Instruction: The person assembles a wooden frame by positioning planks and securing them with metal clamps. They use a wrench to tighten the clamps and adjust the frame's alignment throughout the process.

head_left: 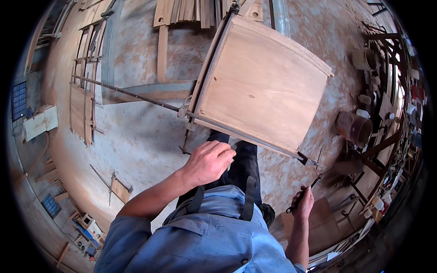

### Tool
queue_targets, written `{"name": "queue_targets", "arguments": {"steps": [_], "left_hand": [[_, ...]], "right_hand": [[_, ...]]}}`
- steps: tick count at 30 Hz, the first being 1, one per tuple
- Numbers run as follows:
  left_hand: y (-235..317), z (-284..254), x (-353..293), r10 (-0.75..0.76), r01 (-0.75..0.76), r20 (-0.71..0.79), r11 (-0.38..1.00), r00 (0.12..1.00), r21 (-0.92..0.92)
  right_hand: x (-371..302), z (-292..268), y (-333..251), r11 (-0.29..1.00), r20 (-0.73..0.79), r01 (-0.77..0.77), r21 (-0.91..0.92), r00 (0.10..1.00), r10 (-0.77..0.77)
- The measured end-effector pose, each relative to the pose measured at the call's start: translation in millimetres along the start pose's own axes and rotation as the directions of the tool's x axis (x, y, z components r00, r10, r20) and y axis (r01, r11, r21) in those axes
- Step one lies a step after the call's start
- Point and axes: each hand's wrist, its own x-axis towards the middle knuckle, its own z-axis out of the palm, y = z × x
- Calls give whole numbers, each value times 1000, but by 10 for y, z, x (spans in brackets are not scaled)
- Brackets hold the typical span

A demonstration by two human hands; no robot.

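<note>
A pale wooden panel [268,86] with raised edge strips lies in front of me. One bar clamp [246,134] runs along its near edge, and its screw end [309,160] sticks out past the near right corner. A second dark bar [211,61] follows the left edge. My left hand [209,163] is closed in front of my body, just short of the panel's near left corner; whatever its fingers hold is hidden. Lower right, my right hand [302,204] grips a dark wrench [316,180], its ring end pointing up near the clamp's screw end.
A long metal bar [132,94] stretches left from the panel's near corner. Wooden boards [186,11] lie beyond the panel. Rusty buckets [354,128] and cluttered shelving line the right side. Clamped wooden frames [84,100] stand at left, with a smaller clamped piece [119,189] closer.
</note>
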Motion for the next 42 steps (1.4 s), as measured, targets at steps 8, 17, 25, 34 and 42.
{"name": "queue_targets", "arguments": {"steps": [8, 17, 25, 34, 42], "left_hand": [[-69, 10, -36, 34, -28, 90, 997, 995, -66], [-106, -108, -12, 39, -35, 78, 998, 996, -54], [-82, -83, 36, 29, -24, 110, 999, 993, -45], [32, -15, 242, 58, -55, 166, 998, 984, -26], [209, 205, 673, 122, -138, 109, 979, 987, 150]], "right_hand": [[-179, 5, 23, 999, -37, 33, 15, 999, -33], [-130, -30, -14, 999, -37, 29, 25, 999, -28], [-147, 60, -101, 997, -116, 15, 77, 993, -6], [132, -224, -133, 996, -105, 67, -51, 992, -72], [672, -187, -634, 881, -3, 318, -349, 940, -340]]}}
